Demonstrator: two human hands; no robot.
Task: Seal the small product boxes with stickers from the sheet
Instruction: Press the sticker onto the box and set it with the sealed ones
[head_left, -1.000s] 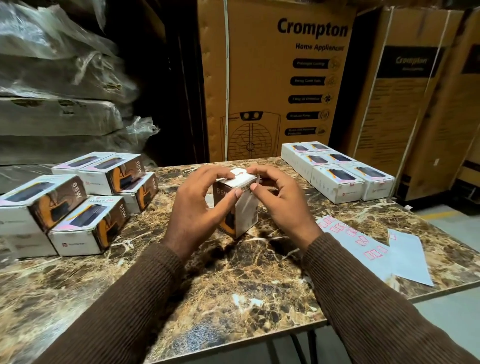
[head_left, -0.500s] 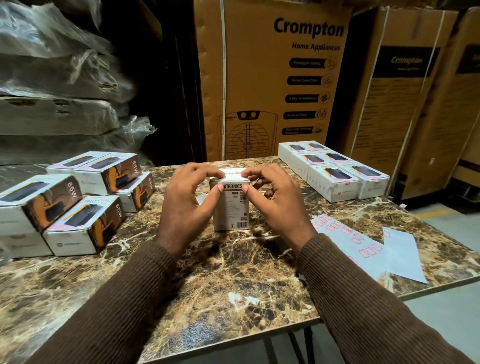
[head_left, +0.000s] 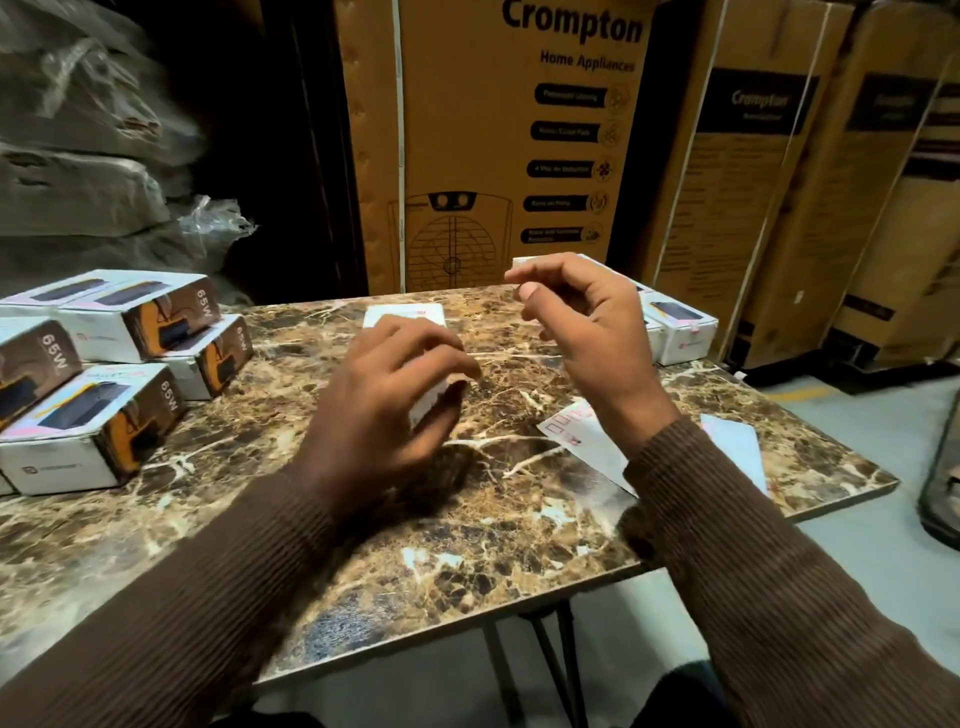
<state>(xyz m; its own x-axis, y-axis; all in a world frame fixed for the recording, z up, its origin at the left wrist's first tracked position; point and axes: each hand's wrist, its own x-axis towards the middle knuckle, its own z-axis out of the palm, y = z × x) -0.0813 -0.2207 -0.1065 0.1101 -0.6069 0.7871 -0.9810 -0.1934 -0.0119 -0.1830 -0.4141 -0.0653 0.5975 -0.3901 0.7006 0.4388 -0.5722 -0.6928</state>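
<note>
- Head view shows the small product box (head_left: 434, 400) low over the middle of the marbled counter (head_left: 519, 519), almost wholly covered by the left hand (head_left: 384, 400); only a pale corner peeks out under the fingertips, and motion blur hides whether the box rests on the surface.
- That left hand grasps the box from above, fingers curled round it.
- Right hand (head_left: 587, 322) is raised above the counter, apart from the box, thumb and forefinger tips close together and the other fingers loosely curled; whether anything is pinched between them cannot be told.
- Sticker sheet (head_left: 576, 436) lies flat near the right edge of the counter, partly covered by the right wrist and brown sleeve (head_left: 779, 571); red-outlined stickers show on its exposed part.
- Another white sheet (head_left: 405, 315) lies just beyond the left hand's knuckles.
- Stacked boxes (head_left: 104, 374) marked 65W crowd the counter's left side, two layers high.
- More white boxes (head_left: 680, 327) sit at the far right corner, mostly screened by the right hand.
- Tall Crompton cartons (head_left: 498, 145) stand behind the counter, and plastic-wrapped bundles (head_left: 78, 171) pile up at far left.
</note>
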